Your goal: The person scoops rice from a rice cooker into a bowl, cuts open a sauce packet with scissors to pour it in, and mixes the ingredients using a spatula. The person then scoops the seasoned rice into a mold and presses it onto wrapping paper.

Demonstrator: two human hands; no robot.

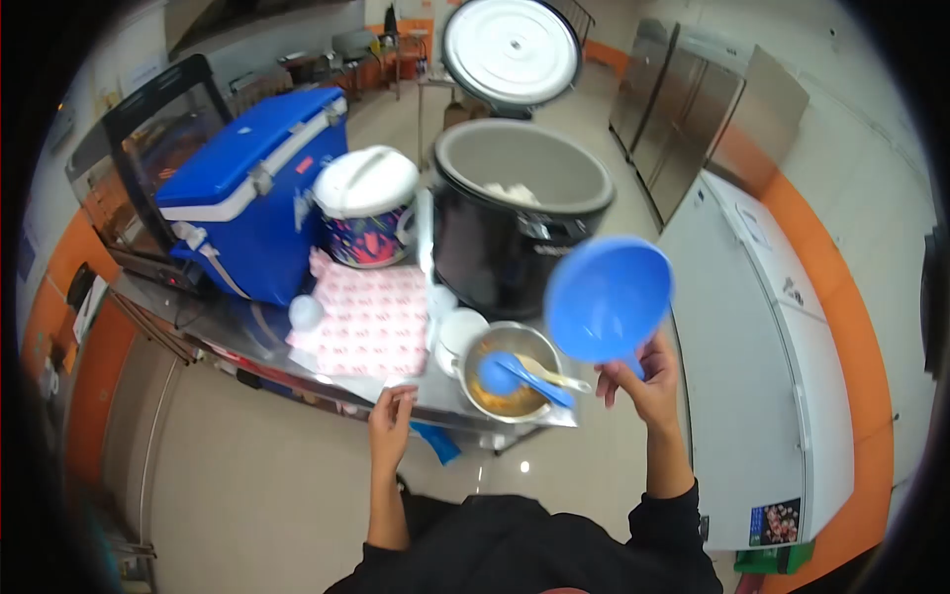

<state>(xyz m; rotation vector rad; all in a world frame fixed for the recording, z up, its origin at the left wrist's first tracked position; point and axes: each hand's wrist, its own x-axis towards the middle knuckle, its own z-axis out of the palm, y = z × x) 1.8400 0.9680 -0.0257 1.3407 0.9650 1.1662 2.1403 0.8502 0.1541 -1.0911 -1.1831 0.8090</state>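
My right hand [648, 381] grips the lower edge of a blue bowl [612, 297], tilted so that its inside faces me. To its left, a metal pot [473, 388] at the table's front edge holds orange-brown food, a blue ladle [498, 374] and another utensil. My left hand [394, 406] is near the front edge, below a pink-and-white patterned paper [371, 322], its fingers curled; whether anything is in them is too small to tell. Behind the pot stands a large black cooker [485, 243] with its lid [512, 49] raised and something white inside.
A blue cooler [257, 198], a patterned tub with a white lid [366, 183] and a glass display case [168, 139] stand on the metal table [336, 388]. A white chest freezer [752, 396] is at the right, steel refrigerators [683, 119] behind it.
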